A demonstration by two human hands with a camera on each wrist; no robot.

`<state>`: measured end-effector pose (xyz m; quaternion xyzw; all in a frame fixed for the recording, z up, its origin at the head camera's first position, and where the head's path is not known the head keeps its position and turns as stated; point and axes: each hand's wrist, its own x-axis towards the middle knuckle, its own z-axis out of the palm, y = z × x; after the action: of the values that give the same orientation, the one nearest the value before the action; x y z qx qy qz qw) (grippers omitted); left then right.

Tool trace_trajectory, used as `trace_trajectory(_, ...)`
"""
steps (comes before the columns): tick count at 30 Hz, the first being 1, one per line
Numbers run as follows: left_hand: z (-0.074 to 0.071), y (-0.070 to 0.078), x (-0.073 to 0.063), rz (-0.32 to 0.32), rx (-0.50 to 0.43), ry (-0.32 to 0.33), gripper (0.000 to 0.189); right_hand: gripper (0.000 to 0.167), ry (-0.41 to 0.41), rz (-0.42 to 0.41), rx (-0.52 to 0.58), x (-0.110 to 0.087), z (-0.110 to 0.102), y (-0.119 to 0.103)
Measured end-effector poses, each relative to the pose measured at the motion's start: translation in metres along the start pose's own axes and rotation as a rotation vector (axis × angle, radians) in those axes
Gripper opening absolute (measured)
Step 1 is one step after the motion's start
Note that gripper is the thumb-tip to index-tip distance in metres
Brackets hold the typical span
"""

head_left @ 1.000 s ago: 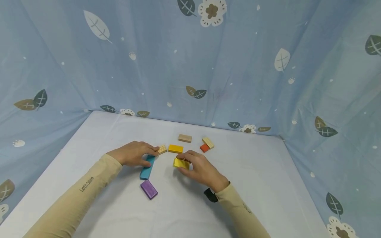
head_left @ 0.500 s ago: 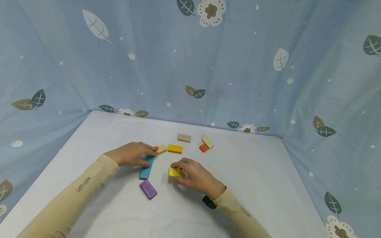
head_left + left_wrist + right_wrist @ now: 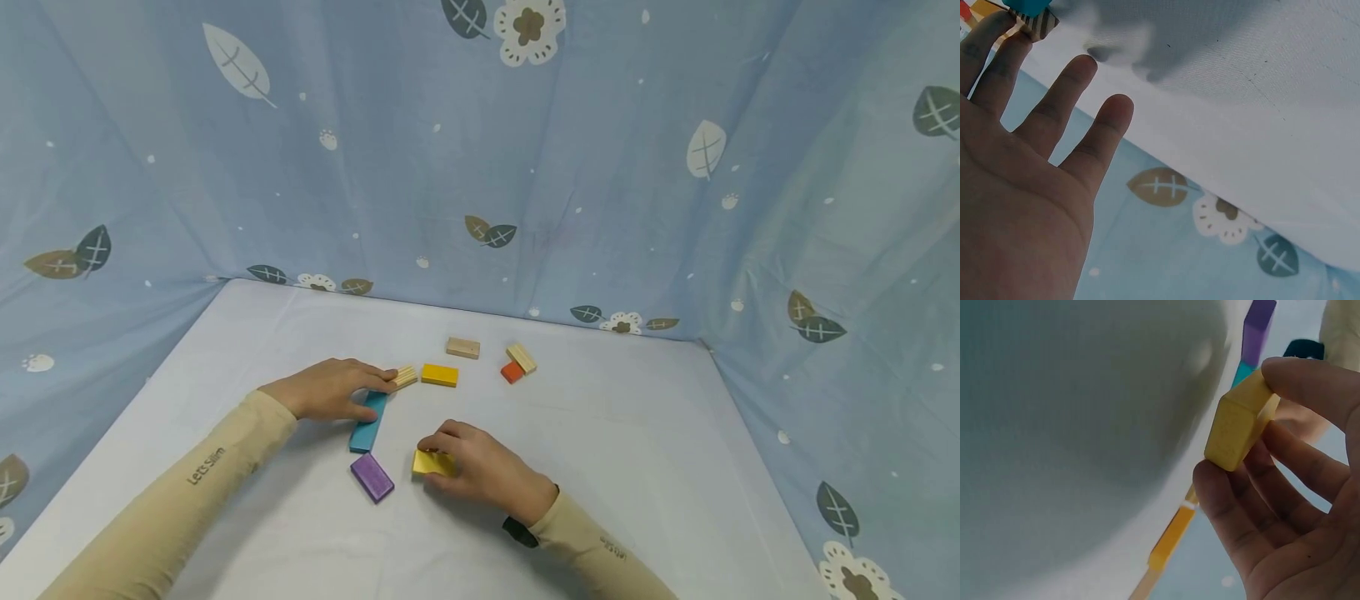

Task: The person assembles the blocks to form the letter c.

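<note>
My right hand (image 3: 483, 468) pinches a yellow wooden block (image 3: 1232, 428) between thumb and fingertips, low over the white table. In the head view this block is just right of a purple block (image 3: 372, 477) lying flat. My left hand (image 3: 328, 392) reaches across a long blue block (image 3: 366, 432), its thumb resting on that block. Its forefinger touches a striped natural-wood block (image 3: 406, 377) at the blue one's far end. In the left wrist view the fingers (image 3: 1041, 125) are nearly straight, two tips at the striped block; the left thumb is hidden there.
A yellow-orange block (image 3: 439, 375) lies beside the striped one. Farther back are a brown wooden block (image 3: 462, 347) and a pale wooden block (image 3: 522, 358) against a small red block (image 3: 512, 372). Blue patterned cloth (image 3: 375, 167) rises around the white table (image 3: 637, 433).
My right hand has carried the yellow block toward the front and slightly left, from near the yellow-orange block to beside the purple one. The left hand has stayed in place on the blocks.
</note>
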<state>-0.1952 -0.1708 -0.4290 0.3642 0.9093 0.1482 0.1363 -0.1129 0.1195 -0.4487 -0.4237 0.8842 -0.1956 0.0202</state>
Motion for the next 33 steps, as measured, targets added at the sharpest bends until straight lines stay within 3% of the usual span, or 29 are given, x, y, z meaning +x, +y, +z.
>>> trace_trajectory(13, -0.001, 0.0, -0.001, 0.013, -0.009, 0.011, 0.052, 0.037, -0.092, -0.038, -0.044, -0.001, 0.011, -0.01)
trace_trajectory(33, 0.001, -0.002, 0.0, 0.01, -0.009, 0.003, 0.052, 0.037, -0.122, -0.044, -0.008, 0.0, 0.016, -0.017)
